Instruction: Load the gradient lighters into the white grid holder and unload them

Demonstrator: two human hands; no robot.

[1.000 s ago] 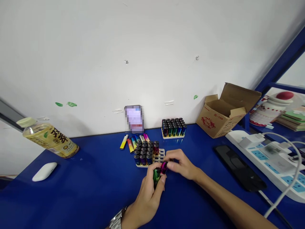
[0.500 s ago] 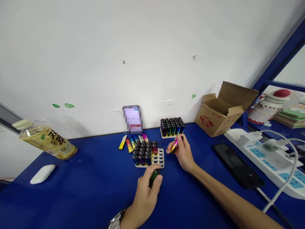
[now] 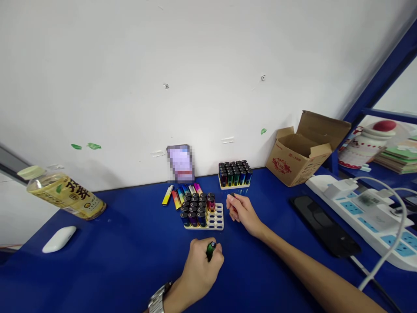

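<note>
My left hand rests on the blue table, fingers curled round a green lighter whose black top pokes out. My right hand hovers just right of a cream tray that is partly filled with upright dark-capped lighters. Its fingers are closed on a lighter that is mostly hidden in the hand. Several loose coloured lighters lie flat behind the tray. A second tray full of lighters stands against the wall.
A tea bottle lies at the left, with a white earbud case in front of it. An open cardboard box, a black phone and a white power strip with cables sit at the right.
My hands have drawn apart. The right hand carried a pink-gold lighter up beside the tray and closed round it. The left hand slid back toward me with the green lighter.
</note>
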